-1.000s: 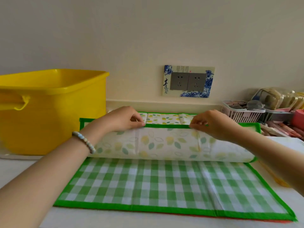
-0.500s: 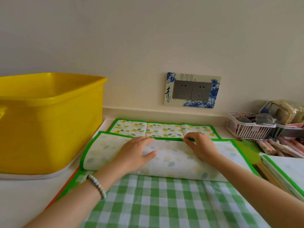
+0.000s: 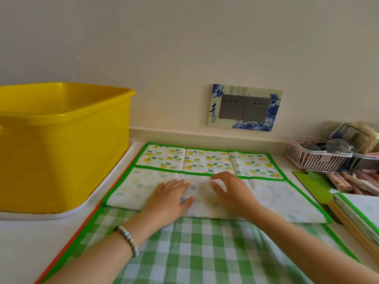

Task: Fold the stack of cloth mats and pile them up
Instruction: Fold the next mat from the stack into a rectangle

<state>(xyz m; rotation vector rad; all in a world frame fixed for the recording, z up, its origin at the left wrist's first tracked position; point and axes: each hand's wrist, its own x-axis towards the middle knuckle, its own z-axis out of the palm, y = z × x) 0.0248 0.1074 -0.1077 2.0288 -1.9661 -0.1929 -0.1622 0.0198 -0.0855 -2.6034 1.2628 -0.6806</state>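
Observation:
A leaf-print cloth mat with green edging point(image 3: 207, 160) lies on the counter, its near part folded over so the pale underside point(image 3: 276, 197) faces up. My left hand point(image 3: 173, 196) and my right hand point(image 3: 230, 190) press flat on the middle of that folded flap, fingers spread. Under it lies a green checked mat point(image 3: 205, 249) with a green border, and an orange edge point(image 3: 67, 242) of a lower mat shows at the left. A pile of folded mats point(image 3: 361, 212) sits at the right edge.
A large yellow tub point(image 3: 61, 148) stands on the counter at the left, close to the mats. A pink basket point(image 3: 315, 158) with odds and ends and several wrapped sticks point(image 3: 352, 181) crowd the right back. A wall socket plate point(image 3: 245, 107) is behind.
The far-side flap was pinched and laid down over the mat; both hands then let go of its edge and slid to the middle, pressing it flat. The camera moved closer.

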